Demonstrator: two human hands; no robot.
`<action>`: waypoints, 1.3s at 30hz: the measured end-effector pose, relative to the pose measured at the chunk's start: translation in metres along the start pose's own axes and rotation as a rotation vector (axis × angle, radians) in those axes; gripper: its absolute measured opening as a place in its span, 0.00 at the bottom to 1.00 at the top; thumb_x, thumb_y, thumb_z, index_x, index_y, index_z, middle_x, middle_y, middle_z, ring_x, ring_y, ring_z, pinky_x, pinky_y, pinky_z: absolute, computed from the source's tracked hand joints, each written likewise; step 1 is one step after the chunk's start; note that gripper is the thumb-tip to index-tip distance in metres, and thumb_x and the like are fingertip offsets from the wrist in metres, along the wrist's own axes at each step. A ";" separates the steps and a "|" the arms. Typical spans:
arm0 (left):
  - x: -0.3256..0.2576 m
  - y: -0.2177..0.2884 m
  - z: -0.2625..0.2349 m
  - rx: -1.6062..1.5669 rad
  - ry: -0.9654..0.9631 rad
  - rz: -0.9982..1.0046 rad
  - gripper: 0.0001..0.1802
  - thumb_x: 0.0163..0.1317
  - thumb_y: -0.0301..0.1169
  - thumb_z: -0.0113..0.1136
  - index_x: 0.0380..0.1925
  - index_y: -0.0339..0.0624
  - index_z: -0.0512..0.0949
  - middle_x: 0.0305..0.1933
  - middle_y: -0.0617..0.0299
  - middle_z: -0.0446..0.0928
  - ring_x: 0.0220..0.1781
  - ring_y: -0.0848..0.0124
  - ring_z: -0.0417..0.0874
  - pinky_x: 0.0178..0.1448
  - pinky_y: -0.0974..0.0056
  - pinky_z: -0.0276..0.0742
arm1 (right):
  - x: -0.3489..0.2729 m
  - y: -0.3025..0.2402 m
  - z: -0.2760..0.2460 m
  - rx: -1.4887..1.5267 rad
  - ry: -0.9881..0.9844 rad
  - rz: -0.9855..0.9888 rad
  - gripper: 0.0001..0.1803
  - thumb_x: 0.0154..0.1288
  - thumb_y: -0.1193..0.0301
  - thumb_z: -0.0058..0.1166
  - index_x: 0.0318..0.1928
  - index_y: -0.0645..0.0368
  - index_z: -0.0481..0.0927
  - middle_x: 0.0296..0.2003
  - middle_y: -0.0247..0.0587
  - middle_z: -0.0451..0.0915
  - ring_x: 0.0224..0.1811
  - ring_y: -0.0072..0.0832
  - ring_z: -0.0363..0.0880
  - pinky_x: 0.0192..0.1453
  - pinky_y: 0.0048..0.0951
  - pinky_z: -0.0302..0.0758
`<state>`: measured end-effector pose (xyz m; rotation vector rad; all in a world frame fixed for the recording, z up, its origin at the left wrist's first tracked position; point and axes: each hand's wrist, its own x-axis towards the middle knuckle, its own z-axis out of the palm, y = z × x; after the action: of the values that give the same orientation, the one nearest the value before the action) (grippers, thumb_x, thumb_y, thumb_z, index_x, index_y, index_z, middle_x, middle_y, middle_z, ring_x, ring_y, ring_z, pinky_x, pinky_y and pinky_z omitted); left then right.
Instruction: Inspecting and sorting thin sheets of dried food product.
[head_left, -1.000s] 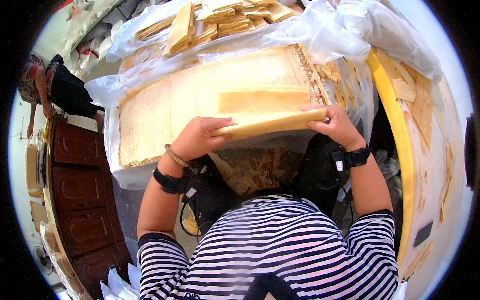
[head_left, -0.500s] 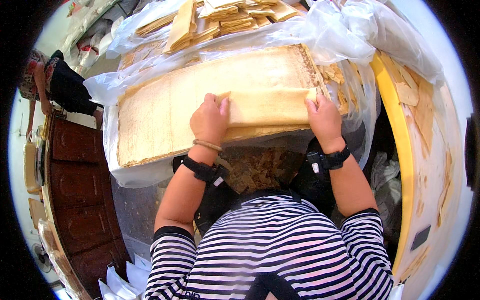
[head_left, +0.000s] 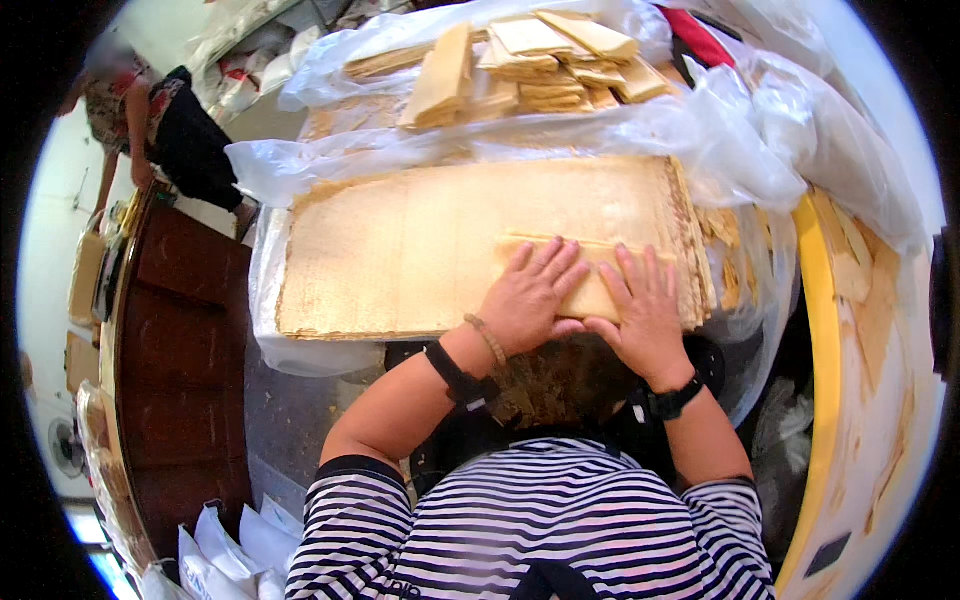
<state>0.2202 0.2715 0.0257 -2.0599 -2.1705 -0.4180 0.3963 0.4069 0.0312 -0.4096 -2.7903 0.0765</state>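
Note:
A thick stack of large, thin, pale yellow sheets lies in front of me; they look like tofu skin. At its near right part lies a folded sheet of the same stuff. My left hand rests flat on the fold's left part, fingers stretched out. Beside it, my right hand presses on the fold's right part with its fingers spread. The two thumbs meet near the stack's front edge. Both palms face down and cover much of the fold.
Beyond the stack, folded yellow bundles are piled on plastic sheeting. A yellow-edged board stands to the right with scraps on it. On the left are a dark brown wooden panel, white bags and another person.
Both hands have gone from gripping the sheet's ends to lying flat on it, closer together. The sheet is now folded smaller. The view has shifted.

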 end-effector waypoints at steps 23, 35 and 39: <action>0.180 -0.271 -0.056 0.335 0.064 -0.700 0.22 0.69 0.36 0.45 0.62 0.49 0.72 0.46 0.42 0.82 0.46 0.45 0.83 0.49 0.46 0.80 | -0.021 0.056 -0.023 0.500 0.278 0.385 0.27 0.58 0.75 0.58 0.61 0.63 0.74 0.59 0.51 0.77 0.64 0.49 0.72 0.73 0.45 0.62; 0.127 -0.210 -0.064 0.147 0.196 -0.300 0.19 0.68 0.37 0.59 0.56 0.44 0.78 0.52 0.47 0.82 0.54 0.49 0.82 0.58 0.53 0.77 | -0.047 0.048 -0.050 0.711 0.457 0.550 0.16 0.69 0.77 0.49 0.56 0.65 0.78 0.49 0.48 0.84 0.54 0.39 0.82 0.66 0.41 0.73; 0.081 -0.055 -0.047 -0.297 -0.001 -0.074 0.18 0.63 0.33 0.66 0.54 0.46 0.80 0.54 0.53 0.81 0.55 0.55 0.81 0.59 0.56 0.77 | -0.063 0.041 -0.057 1.351 0.639 0.804 0.16 0.76 0.73 0.44 0.59 0.66 0.76 0.49 0.50 0.83 0.50 0.34 0.83 0.58 0.34 0.78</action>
<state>0.1555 0.3340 0.0866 -2.1218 -2.3104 -0.7907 0.4827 0.4285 0.0618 -0.8732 -1.3144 1.5205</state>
